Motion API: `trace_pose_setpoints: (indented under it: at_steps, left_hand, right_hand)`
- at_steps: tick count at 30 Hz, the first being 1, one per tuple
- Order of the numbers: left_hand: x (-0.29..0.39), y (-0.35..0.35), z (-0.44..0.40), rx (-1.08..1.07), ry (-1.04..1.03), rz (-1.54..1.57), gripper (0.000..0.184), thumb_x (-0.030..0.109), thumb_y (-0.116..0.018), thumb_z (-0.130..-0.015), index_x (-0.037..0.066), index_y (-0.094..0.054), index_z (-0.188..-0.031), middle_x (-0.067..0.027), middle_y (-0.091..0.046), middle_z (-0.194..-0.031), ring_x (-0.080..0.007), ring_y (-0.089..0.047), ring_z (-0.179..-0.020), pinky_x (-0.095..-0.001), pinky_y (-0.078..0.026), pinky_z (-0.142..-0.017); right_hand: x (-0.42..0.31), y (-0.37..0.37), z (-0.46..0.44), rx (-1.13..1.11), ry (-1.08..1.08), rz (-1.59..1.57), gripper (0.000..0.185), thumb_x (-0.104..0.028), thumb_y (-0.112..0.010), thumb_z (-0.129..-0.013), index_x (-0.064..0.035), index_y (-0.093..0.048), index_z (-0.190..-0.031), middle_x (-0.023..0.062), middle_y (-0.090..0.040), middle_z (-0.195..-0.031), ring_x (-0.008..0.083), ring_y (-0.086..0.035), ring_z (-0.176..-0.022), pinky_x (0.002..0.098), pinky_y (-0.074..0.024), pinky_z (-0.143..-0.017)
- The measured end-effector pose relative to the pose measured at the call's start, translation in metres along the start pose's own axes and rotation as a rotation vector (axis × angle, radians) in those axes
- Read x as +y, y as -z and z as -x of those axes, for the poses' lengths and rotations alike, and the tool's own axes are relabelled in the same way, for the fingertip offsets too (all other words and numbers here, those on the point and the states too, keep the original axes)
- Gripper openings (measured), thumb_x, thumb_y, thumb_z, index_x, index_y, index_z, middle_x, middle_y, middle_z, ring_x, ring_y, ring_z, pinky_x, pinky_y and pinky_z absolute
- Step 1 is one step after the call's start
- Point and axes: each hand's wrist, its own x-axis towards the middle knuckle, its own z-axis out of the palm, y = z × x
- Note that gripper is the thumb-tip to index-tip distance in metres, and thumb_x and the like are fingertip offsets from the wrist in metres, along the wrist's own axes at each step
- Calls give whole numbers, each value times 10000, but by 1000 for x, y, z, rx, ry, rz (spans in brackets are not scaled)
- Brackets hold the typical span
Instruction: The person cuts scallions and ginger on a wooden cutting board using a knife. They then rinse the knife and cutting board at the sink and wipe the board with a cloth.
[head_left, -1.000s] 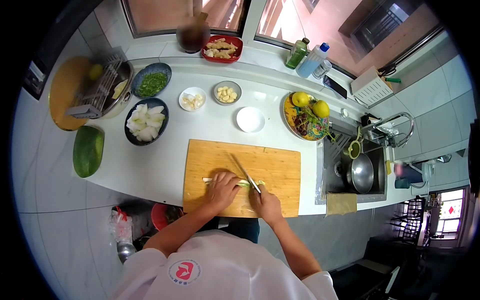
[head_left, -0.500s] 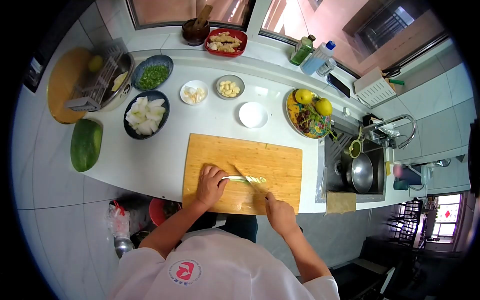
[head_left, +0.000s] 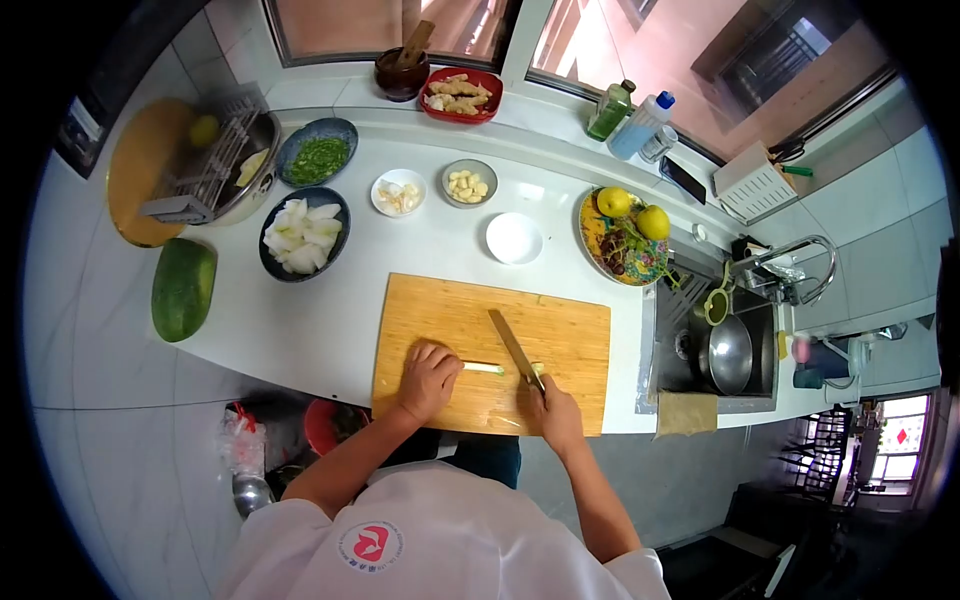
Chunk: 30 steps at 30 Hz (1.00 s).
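On the wooden cutting board (head_left: pixel 450 310), my left hand (head_left: pixel 429 382) is closed around the left end of a white-green stalk (head_left: pixel 484 367), whose right end sticks out past my fingers. My right hand (head_left: pixel 556 411) grips the handle of a knife (head_left: pixel 513 343). The blade points up and to the left and lies to the right of the stalk's cut end. A small cut green piece (head_left: pixel 538 369) sits beside the blade, close to my right hand. The fingertips of my left hand are partly hidden.
Behind the board stand a white bowl (head_left: pixel 514 239), a bowl of garlic (head_left: pixel 468 184) and a plate of fruit (head_left: pixel 590 242). A bowl of white chunks (head_left: pixel 345 235) and a green melon (head_left: pixel 184 290) are left; the sink (head_left: pixel 765 350) is right.
The knife has moved from across the stalk to its right side, with a gap between blade and stalk. My left hand sits further left on the stalk than a second ago.
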Motion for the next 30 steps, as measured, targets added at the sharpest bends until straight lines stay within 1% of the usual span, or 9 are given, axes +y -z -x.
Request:
trace_pose_setpoints:
  at_steps: [7,11,13,16,20,22,24,26,30]
  left_hand:
    - [2,-2,2,29,3,49,13,84,-689,-821,81,-676,-824,-54,-628,-953,-283,-559,-972,-425,-411,-896]
    - [0,-1,3,30,-10,53,23,82,-698,-814,85,-675,-810,-51,-626,-943,-280,-557,-967,-426,-413,-895]
    - [0,0,2,22,-30,81,40,88,-709,-808,86,-671,-795,-50,-624,-936,-277,-556,-964,-431,-413,-897]
    - [1,1,2,14,-57,91,61,102,-718,-806,86,-665,-781,-49,-623,-934,-275,-555,-960,-434,-414,-904]
    - [3,1,4,8,-48,84,81,115,-724,-807,80,-658,-775,-50,-624,-936,-277,-557,-953,-436,-415,-910]
    - [3,1,5,2,-50,58,91,126,-729,-803,84,-648,-797,-55,-626,-937,-282,-561,-952,-439,-412,-915]
    - [6,5,7,5,-40,59,95,123,-726,-802,86,-638,-810,-58,-626,-938,-285,-564,-953,-440,-410,-912]
    - [13,7,9,7,-36,67,102,120,-722,-802,87,-628,-823,-61,-626,-938,-287,-567,-955,-441,-408,-909]
    - [17,7,15,32,60,67,103,79,-706,-797,94,-612,-837,-58,-627,-938,-290,-569,-963,-436,-402,-893]
  right_hand:
    - [-5,27,41,-142,86,134,199,-230,-567,-1001,-72,-586,-1120,247,-655,-748,451,-647,-732,543,-501,-655]
    - [-6,29,44,-164,58,164,198,-223,-561,-1002,-70,-591,-1125,242,-659,-732,448,-651,-724,540,-516,-662]
    - [-14,34,43,-218,78,238,214,-216,-574,-977,-60,-572,-1124,227,-680,-779,433,-668,-753,546,-522,-662]
    - [-14,28,41,-189,145,254,232,-199,-573,-963,-67,-554,-1153,216,-675,-753,427,-667,-719,546,-520,-645]
    - [-17,-7,22,-196,114,325,227,-191,-593,-956,-80,-558,-1150,213,-678,-760,419,-667,-724,516,-520,-622]
    - [-22,-23,12,-99,206,242,267,-174,-611,-925,-80,-545,-1166,207,-678,-757,423,-666,-724,515,-522,-622]
    - [-21,-32,4,-72,229,221,234,-191,-594,-952,-78,-542,-1150,218,-667,-745,432,-660,-725,521,-518,-622]
    - [-19,-28,-1,-73,148,66,263,-236,-575,-969,-97,-556,-1191,233,-662,-765,457,-647,-728,554,-503,-643]
    - [-14,-4,16,-17,-35,28,255,-266,-569,-988,-112,-569,-1190,247,-661,-786,466,-645,-751,555,-500,-661]
